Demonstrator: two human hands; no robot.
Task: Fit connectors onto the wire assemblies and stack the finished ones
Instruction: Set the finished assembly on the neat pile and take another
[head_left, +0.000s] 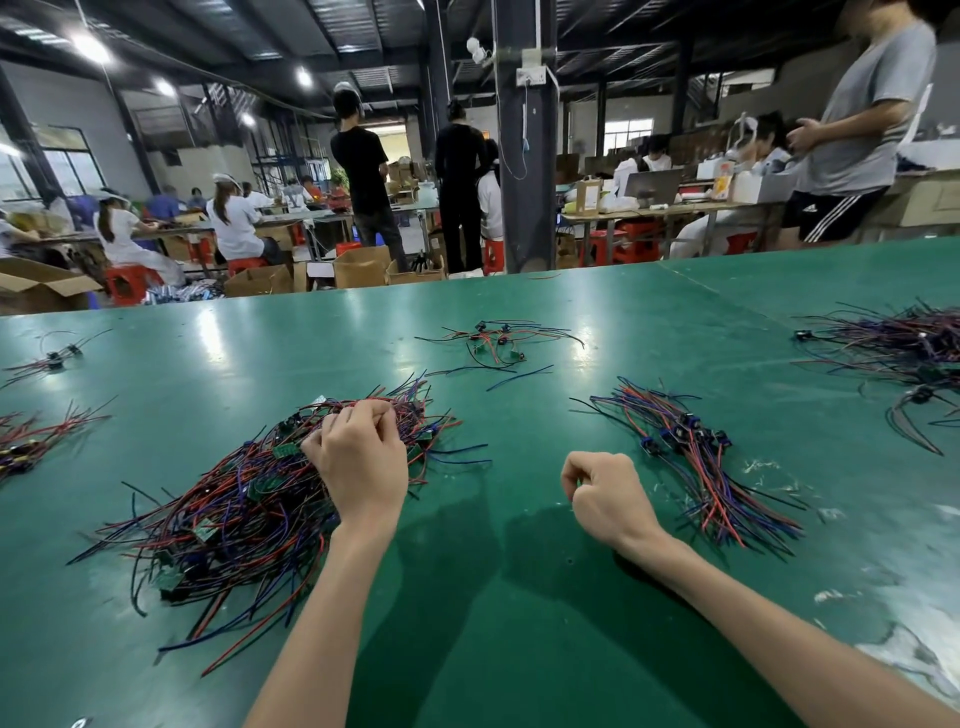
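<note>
Where the left hand (358, 457) lies: centre-left of the frame, on top of the wire pile (234, 519), fingers curled in among its red, blue and black strands and gripping some.
Right hand (608, 493): right of centre, over the green table (467, 623), fingers curled, thumb against forefinger; whether anything small is pinched cannot be told.
Wire pile: loose tangle with small green boards, lower left.
Fitted bundle (696, 467): just right of the right hand, wires roughly parallel, blue and black connectors on them.
Small cluster (493, 343): upper centre of the table.
Large heap (893, 343): right edge.
</note>
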